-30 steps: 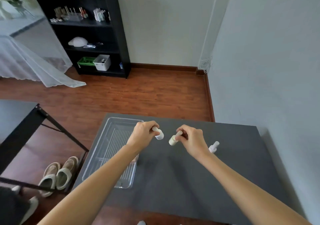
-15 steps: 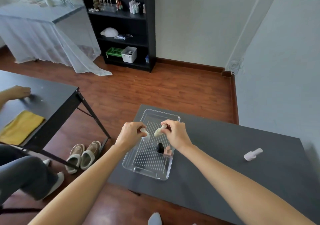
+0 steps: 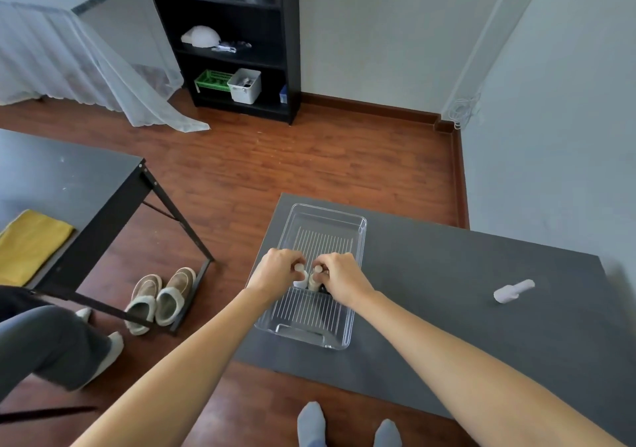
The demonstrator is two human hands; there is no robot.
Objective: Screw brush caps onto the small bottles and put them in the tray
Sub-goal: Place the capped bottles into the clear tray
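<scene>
A clear plastic tray [image 3: 358,226] with a ribbed floor lies on the left part of the dark grey table [image 3: 447,309]. Both hands are low inside the tray near its middle. My left hand [image 3: 277,272] grips a small white bottle [image 3: 300,275] standing upright. My right hand [image 3: 339,276] grips a cream bottle [image 3: 315,278] right beside it. A dark bottle [image 3: 322,287] peeks out under my right hand; most of it is hidden. One more white capped bottle [image 3: 513,291] lies on its side far right on the table.
A second black table [image 3: 79,185] with a yellow cloth [image 3: 29,245] stands to the left, a seated person's leg [image 3: 44,347] and slippers [image 3: 160,297] beside it. A black shelf unit [image 3: 237,37] stands at the back wall. My feet [image 3: 347,426] are below the table edge.
Both hands carried their bottles left from above the table to over the tray, then lowered them upright onto the tray floor. The view swung left.
</scene>
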